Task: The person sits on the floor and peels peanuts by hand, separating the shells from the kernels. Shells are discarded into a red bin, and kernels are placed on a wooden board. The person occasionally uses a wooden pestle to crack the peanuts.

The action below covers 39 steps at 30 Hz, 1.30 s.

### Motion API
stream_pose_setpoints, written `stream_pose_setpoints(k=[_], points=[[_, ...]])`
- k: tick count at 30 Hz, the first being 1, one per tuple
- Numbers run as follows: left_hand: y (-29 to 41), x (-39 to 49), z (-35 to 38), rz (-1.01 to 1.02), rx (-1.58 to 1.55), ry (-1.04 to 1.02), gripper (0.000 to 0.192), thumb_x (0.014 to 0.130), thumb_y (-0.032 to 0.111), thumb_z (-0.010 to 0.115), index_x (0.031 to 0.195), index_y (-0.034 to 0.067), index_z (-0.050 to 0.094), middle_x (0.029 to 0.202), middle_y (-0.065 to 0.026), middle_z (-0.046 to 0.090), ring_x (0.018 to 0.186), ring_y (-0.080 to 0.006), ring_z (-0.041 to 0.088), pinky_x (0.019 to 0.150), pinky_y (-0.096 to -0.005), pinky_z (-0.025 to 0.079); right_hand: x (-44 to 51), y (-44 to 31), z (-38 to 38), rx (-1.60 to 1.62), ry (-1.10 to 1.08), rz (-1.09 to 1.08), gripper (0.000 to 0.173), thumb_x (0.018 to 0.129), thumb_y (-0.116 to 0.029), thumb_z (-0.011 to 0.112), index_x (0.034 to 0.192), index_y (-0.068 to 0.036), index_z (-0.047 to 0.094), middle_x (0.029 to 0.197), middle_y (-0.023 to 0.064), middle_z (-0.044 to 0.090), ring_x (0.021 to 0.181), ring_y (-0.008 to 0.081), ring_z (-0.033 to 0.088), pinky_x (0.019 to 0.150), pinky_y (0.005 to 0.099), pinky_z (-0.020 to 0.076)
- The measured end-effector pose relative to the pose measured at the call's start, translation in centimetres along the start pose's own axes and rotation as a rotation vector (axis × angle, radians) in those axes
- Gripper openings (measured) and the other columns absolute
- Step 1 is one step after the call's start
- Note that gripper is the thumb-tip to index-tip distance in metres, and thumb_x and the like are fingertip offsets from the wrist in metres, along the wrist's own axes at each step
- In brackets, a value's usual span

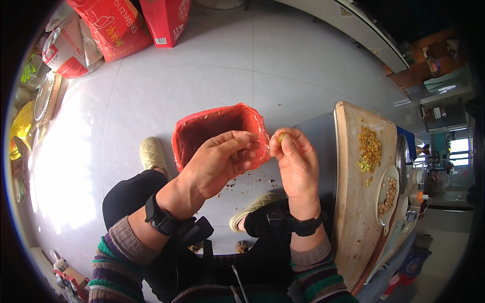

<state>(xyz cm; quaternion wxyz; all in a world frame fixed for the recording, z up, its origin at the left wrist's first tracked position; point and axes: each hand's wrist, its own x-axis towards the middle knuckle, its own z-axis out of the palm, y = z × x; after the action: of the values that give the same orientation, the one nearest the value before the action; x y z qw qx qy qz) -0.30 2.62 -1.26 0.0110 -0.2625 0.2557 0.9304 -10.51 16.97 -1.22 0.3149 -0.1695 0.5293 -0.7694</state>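
My left hand (221,157) hangs over a bin (261,125) lined with a red plastic bag. Its thumb meets the index finger and the other fingers curl; whether anything small sits in that pinch cannot be told. To the right of the bin's rim, my right hand (299,170) holds a small round yellow-brown piece of food (281,137), perhaps a peeled nut or seed, between thumb and fingers. Both wrists wear black straps. Inside the bin it is dark, so its contents are hidden.
A wooden board (348,197) at right bears a pile of yellow-brown pieces (369,146), pale green pieces (363,164) and a plate (379,204) of round tan nuts or seeds (389,197). Dark crumbs (269,181) litter the floor. Red sacks (113,30) stand at upper left.
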Motion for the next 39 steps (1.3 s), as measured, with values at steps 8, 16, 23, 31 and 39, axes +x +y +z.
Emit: stream_pose_setpoints(k=[8,16,23,31,39], points=[[1.1,-0.7,1.0,0.245,0.466,-0.085,0.014,0.091,0.007,0.063,0.104,0.002,0.062,0.093,-0.001,0.064,0.082,-0.0059,0.058,0.072,-0.0198,0.049,-0.3,-0.2,0.0,-0.089,-0.041,0.075,0.016,0.085,-0.006,0.071,0.099,-0.003,0.066,0.089,0.001,0.065,0.078,0.0072,0.058,0.072,0.0217,0.0485],[0.6,-0.5,1.3,0.378,0.456,-0.151,0.013,0.091,0.003,0.061,0.104,0.001,0.061,0.087,-0.002,0.063,0.072,-0.0084,0.059,0.066,-0.0211,0.049,-0.3,-0.1,-0.2,0.015,-0.074,0.105,0.014,0.088,-0.014,0.068,0.098,-0.003,0.067,0.082,0.0009,0.064,0.074,0.008,0.057,0.067,0.0215,0.0478],[0.5,-0.3,1.9,0.419,0.478,-0.252,0.017,0.088,0.002,0.064,0.103,-0.005,0.062,0.09,-0.0066,0.065,0.081,-0.0122,0.064,0.079,-0.0242,0.053,-0.2,0.2,-0.9,0.238,-0.205,0.255,0.02,0.09,-0.025,0.066,0.094,-0.006,0.066,0.077,-0.0011,0.059,0.069,0.0058,0.053,0.063,0.0197,0.0445],[0.2,0.1,1.6,0.646,0.815,-0.16,0.015,0.086,0.004,0.067,0.1,-0.002,0.069,0.099,-0.0055,0.059,0.08,-0.0105,0.06,0.07,-0.0228,0.052,-0.3,0.4,-0.6,0.248,-0.218,0.252,0.024,0.092,-0.03,0.063,0.082,-0.009,0.06,0.075,-0.0017,0.057,0.066,0.0055,0.051,0.061,0.0191,0.0428],[-0.5,0.9,2.5,0.603,0.723,-0.109,0.015,0.088,0.005,0.065,0.101,-0.001,0.068,0.098,-0.0054,0.058,0.077,-0.0107,0.06,0.066,-0.0229,0.051,-0.6,1.2,0.8,0.357,-0.166,0.085,0.026,0.099,-0.031,0.05,0.083,-0.012,0.047,0.069,-0.001,0.051,0.06,0.0058,0.046,0.054,0.0212,0.0369]])
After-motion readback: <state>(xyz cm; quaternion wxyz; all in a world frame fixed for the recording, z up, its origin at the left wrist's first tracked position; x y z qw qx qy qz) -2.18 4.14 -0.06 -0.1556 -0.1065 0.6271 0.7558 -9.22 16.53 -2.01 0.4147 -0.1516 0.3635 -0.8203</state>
